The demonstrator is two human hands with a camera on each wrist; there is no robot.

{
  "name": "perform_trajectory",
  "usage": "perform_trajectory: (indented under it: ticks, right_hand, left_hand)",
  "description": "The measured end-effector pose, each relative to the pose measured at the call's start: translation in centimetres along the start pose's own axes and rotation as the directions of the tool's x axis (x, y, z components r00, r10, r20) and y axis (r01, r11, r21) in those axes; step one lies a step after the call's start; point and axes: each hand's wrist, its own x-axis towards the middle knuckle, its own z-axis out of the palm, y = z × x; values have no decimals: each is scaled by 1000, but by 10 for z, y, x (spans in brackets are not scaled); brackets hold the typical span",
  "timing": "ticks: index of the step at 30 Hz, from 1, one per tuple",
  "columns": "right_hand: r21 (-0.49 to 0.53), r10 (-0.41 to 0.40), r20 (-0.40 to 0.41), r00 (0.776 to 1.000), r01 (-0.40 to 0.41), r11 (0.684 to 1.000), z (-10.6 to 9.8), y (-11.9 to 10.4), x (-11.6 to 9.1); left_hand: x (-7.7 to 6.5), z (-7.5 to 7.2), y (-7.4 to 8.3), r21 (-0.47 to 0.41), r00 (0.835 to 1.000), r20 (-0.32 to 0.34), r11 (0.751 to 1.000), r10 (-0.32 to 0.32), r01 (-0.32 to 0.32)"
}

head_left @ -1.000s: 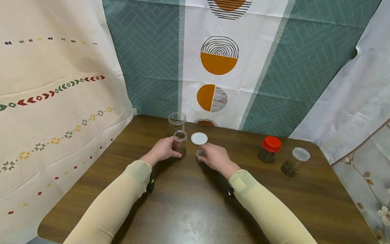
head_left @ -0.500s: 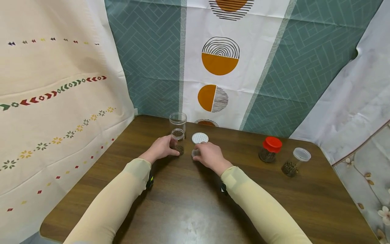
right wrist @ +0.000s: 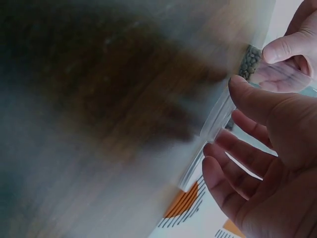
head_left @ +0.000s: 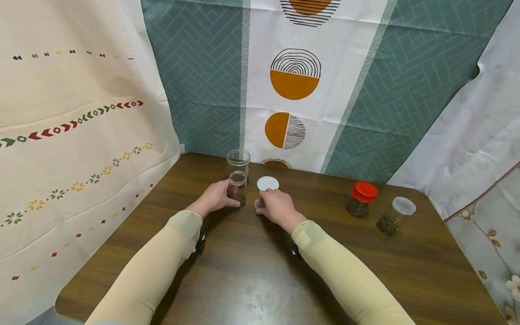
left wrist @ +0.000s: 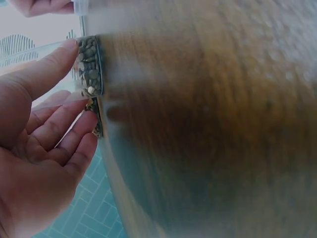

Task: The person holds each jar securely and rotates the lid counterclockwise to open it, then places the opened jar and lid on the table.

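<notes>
My left hand (head_left: 215,196) grips a small clear jar (head_left: 240,197) that stands upright on the table, lidless, with dark pebble-like bits (left wrist: 90,69) in its bottom. The thumb is on its near side and the fingers are behind it. To the right, my right hand (head_left: 280,207) holds a translucent lid (right wrist: 218,116) by its edge, flat at the tabletop; in the head view the fingers cover most of it. Close behind the small jar stands a larger open clear jar (head_left: 238,158), and a white patterned lid (head_left: 268,182) lies just beyond my right fingers.
Off to the right on the brown table (head_left: 252,271) stand a red-capped jar (head_left: 363,196) and a clear-lidded jar (head_left: 395,217), both with dark contents. A patterned curtain (head_left: 195,81) hangs along the table's back edge, and a cream cloth (head_left: 81,162) on the left.
My right hand has slid left with the translucent lid, closer to the small jar. The left hand and small jar have shifted slightly left and back.
</notes>
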Motion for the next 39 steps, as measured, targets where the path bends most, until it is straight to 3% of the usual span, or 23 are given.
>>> perform_trajectory:
  ticks: [18,19,22,25,26,31,39]
  right_hand:
    - [-14,-15,-18,1000,15,1000,4,-3,-4]
    - [-14,-16,-19,1000,15,1000,4,-3,-4]
    - [-12,-16,-15,1000,16,1000,2,-4,-6]
    - [2,-13,-14,1000,13,1000,-1,-2,-9]
    - [7,-14,-18,1000,14,1000,-2,-1,-11]
    - [28,-20,-41,999,21,999,-9,3,-20]
    - [61,-48,-26,999,49,997,-17,8,-36]
  left_hand:
    - [-4,3,-2,-89,999,29,996,-21,24]
    - [-3,3,-4,-82,999,30,996,-20,22]
    - [11,16,-31,-59,1000,-1,998,9,-9]
    - [16,19,-42,-54,999,-20,998,25,-26]
    - [14,18,-41,-62,999,-30,998,24,-26]
    - [-16,-1,-5,-104,998,-64,994,-24,17]
    - [-28,-3,10,-43,981,-192,999,14,-23]
